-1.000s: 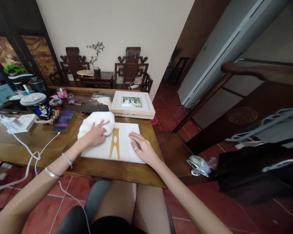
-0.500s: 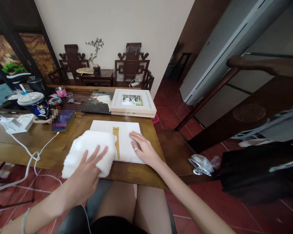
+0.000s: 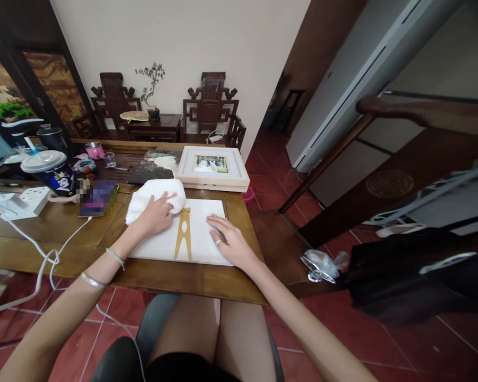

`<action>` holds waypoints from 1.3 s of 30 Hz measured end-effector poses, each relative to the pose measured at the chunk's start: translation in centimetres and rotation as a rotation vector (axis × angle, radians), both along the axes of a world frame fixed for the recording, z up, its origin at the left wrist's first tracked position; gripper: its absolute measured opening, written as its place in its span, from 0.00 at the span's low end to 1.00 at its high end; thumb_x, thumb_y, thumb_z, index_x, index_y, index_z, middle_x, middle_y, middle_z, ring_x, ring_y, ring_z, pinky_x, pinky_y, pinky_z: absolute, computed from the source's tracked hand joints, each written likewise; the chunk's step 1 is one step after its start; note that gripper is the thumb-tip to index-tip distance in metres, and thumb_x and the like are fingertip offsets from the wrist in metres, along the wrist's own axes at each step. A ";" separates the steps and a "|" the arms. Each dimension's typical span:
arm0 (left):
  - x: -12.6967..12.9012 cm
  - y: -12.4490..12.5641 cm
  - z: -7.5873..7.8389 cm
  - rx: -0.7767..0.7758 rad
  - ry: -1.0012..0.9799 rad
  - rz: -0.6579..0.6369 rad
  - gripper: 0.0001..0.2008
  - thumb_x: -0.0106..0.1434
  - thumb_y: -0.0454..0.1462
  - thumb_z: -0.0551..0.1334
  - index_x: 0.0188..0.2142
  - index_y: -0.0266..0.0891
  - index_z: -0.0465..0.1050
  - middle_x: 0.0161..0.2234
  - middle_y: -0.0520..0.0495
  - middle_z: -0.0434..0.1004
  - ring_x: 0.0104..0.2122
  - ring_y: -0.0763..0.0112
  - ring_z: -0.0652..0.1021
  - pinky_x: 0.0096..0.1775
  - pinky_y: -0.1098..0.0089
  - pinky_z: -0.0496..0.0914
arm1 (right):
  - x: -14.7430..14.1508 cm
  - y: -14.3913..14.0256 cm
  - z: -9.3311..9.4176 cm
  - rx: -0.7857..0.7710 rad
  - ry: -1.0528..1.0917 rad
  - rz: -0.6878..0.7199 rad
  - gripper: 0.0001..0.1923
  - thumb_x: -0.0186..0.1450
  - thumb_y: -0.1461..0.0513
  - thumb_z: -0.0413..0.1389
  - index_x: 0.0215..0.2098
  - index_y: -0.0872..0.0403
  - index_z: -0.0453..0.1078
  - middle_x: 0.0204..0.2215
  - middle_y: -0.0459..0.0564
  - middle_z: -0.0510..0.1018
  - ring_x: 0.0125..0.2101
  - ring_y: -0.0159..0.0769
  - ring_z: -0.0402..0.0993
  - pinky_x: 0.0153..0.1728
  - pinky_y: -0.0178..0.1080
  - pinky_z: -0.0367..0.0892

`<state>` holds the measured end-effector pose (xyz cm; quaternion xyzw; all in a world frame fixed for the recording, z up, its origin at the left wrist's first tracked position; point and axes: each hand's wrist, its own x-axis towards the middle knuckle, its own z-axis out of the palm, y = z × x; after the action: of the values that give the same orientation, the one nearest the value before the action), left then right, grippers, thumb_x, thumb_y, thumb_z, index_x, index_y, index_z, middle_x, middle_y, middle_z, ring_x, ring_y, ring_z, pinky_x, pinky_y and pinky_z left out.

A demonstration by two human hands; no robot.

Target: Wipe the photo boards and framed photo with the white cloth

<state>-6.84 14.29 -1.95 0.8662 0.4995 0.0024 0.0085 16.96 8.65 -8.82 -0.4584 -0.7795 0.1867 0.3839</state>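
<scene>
A white flat board (image 3: 201,233) with a gold clothespin-shaped stand (image 3: 183,239) lies face down on the wooden table (image 3: 43,233). My left hand (image 3: 155,215) presses a white fluffy cloth (image 3: 153,192) onto the board's far left corner. My right hand (image 3: 229,244), wearing a ring, lies flat on the board's right edge and holds it down.
Beyond the board lie a white picture frame (image 3: 213,170) and a dark photo print (image 3: 155,165). To the left are a phone (image 3: 97,197), a lidded cup (image 3: 51,172), a power strip (image 3: 34,199) and white cables (image 3: 51,257). A dark railing (image 3: 402,114) stands on the right.
My left hand drew the cloth toward the table's near edge, then pushed it back up to the board's far left corner. The right hand stayed on the board.
</scene>
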 end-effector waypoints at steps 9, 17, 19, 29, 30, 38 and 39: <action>-2.4 -13.5 1.6 -0.160 0.064 -0.014 0.17 0.55 0.25 0.50 0.30 0.36 0.77 0.67 0.50 0.45 0.66 0.53 0.48 0.62 0.45 0.50 | 0.0 -0.1 -0.2 0.015 -0.009 0.002 0.19 0.66 0.62 0.49 0.52 0.54 0.71 0.53 0.57 0.74 0.58 0.46 0.64 0.61 0.56 0.55; -1.9 -12.8 2.0 -0.196 0.054 -0.050 0.16 0.58 0.25 0.49 0.31 0.34 0.76 0.68 0.47 0.44 0.66 0.51 0.48 0.62 0.45 0.51 | 0.0 -0.1 -0.2 0.020 -0.036 0.005 0.19 0.66 0.62 0.47 0.53 0.56 0.70 0.54 0.59 0.73 0.58 0.47 0.64 0.60 0.56 0.56; -1.2 -9.2 1.7 -0.157 0.043 -0.045 0.16 0.59 0.26 0.49 0.33 0.32 0.76 0.68 0.44 0.44 0.66 0.49 0.48 0.61 0.43 0.51 | 0.0 -0.1 -0.1 0.019 -0.040 0.007 0.19 0.66 0.62 0.47 0.53 0.57 0.70 0.54 0.60 0.73 0.58 0.47 0.64 0.61 0.56 0.56; 6.0 -0.7 0.2 0.008 0.060 -0.035 0.19 0.61 0.28 0.51 0.47 0.31 0.73 0.66 0.36 0.51 0.64 0.42 0.53 0.56 0.35 0.54 | 0.1 0.0 0.1 0.012 -0.035 0.005 0.19 0.65 0.63 0.48 0.51 0.56 0.71 0.53 0.59 0.73 0.57 0.46 0.65 0.60 0.55 0.57; 6.6 -1.6 0.1 0.023 0.078 -0.057 0.19 0.60 0.28 0.51 0.48 0.31 0.74 0.66 0.35 0.51 0.64 0.41 0.53 0.56 0.35 0.54 | 0.1 0.0 0.1 0.015 -0.033 0.001 0.19 0.65 0.64 0.48 0.51 0.56 0.71 0.53 0.58 0.74 0.57 0.46 0.65 0.60 0.55 0.58; 6.5 -14.2 -0.8 0.148 0.167 -0.220 0.14 0.61 0.36 0.59 0.44 0.34 0.78 0.65 0.30 0.50 0.63 0.31 0.52 0.56 0.35 0.55 | 0.1 0.1 -0.1 0.023 -0.032 0.003 0.21 0.64 0.66 0.46 0.51 0.56 0.71 0.52 0.58 0.74 0.57 0.46 0.65 0.60 0.54 0.58; 6.2 -15.1 -0.7 0.125 0.165 -0.245 0.14 0.61 0.37 0.59 0.44 0.34 0.78 0.65 0.30 0.50 0.63 0.31 0.52 0.56 0.34 0.55 | 0.1 0.1 -0.1 0.019 -0.028 0.009 0.21 0.63 0.66 0.46 0.52 0.56 0.71 0.52 0.58 0.74 0.58 0.46 0.65 0.60 0.54 0.57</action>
<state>-0.64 -0.77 -2.64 0.9168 0.3879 -0.0386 -0.0863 17.02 8.71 -8.96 -0.4539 -0.7886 0.1747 0.3762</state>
